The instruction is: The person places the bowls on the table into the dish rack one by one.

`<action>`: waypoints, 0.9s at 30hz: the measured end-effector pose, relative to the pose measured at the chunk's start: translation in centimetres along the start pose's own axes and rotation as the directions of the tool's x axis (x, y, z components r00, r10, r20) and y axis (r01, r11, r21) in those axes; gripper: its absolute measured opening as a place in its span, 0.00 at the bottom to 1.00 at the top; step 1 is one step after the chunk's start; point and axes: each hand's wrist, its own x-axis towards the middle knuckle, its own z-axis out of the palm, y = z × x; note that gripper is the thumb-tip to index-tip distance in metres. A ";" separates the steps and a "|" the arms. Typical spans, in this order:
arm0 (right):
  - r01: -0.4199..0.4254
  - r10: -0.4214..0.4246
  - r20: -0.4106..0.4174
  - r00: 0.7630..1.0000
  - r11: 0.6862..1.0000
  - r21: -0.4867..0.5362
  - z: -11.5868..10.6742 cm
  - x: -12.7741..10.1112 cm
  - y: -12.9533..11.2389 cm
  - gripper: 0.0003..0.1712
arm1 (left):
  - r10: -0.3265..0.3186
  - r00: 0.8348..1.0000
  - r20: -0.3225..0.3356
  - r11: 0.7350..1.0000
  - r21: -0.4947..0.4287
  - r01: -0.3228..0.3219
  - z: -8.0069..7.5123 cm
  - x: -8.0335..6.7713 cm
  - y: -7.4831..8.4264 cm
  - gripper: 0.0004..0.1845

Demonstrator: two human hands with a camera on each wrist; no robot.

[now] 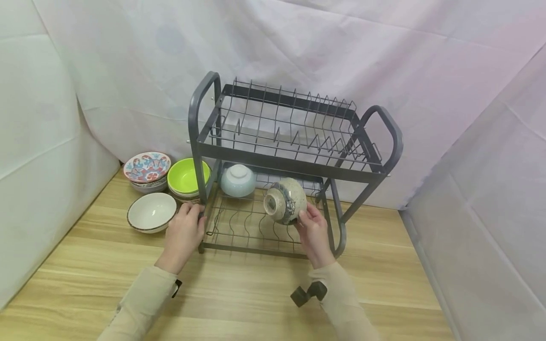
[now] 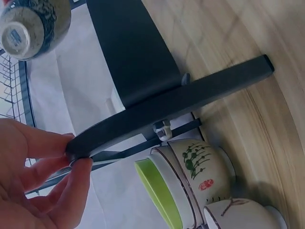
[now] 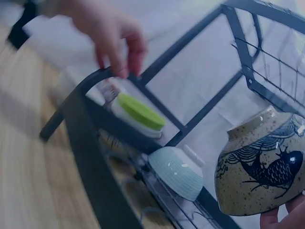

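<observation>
one pale-blue bowl [image 1: 238,183] sits on the mid-frame rack [image 1: 290,164], the right hand [image 1: 314,233] grips a speckled bowl [image 1: 293,199], the left hand [image 1: 184,228] pinches the rack, and bowls [image 1: 147,166] at left seem yet unracked.

We pinch the rack [image 1: 286,163] at its left front with our left hand [image 1: 184,226]; our right hand [image 1: 314,234] grips near its lower front right.

The rack [image 1: 290,164] stands on the surface [image 1: 239,293], one bowl [image 1: 238,181] on its bottom shelf [image 1: 256,250], more bowls [image 1: 151,212] left of the rack.
</observation>
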 end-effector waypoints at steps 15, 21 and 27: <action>-0.217 0.311 -0.051 0.949 0.761 0.611 0.9 4.3 2.3 0.29 | -0.001 1.000 0.002 1.000 0.008 0.001 -0.1 0.2 0.1 0.09; -0.225 0.369 -0.083 0.926 0.714 0.663 1.1 5.5 3.4 0.31 | -0.006 1.000 -0.004 1.000 0.006 0.006 0.0 0.2 0.1 0.08; -0.233 0.430 -0.130 0.893 0.690 0.686 1.3 6.4 4.6 0.28 | -0.003 1.000 -0.010 1.000 0.015 0.003 0.0 0.1 0.1 0.08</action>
